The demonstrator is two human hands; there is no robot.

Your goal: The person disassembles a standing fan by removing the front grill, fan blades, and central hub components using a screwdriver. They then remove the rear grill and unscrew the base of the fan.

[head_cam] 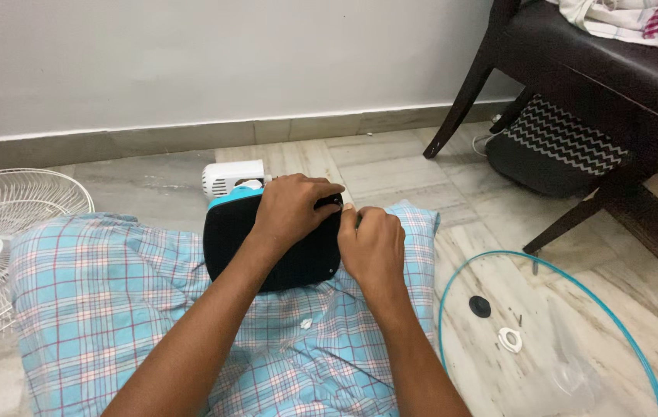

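A black, rounded fan base point(267, 247) with a blue edge rests bottom-up on my lap, on blue checked cloth point(113, 301). My left hand point(294, 207) lies over its upper right corner and grips it. My right hand point(371, 243) is at the base's right edge, fingers curled together as if pinching something small that I cannot make out. A white fan motor housing point(228, 177) sticks out behind the base.
A white wire fan guard point(5, 232) lies on the floor at left. At right lie a thin blue ring point(576, 289), a black round cap point(480, 306), a white round nut point(510, 340) and small screws. A dark wooden chair point(599, 85) stands at the upper right with a zigzag-patterned cushion point(556, 143) under it.
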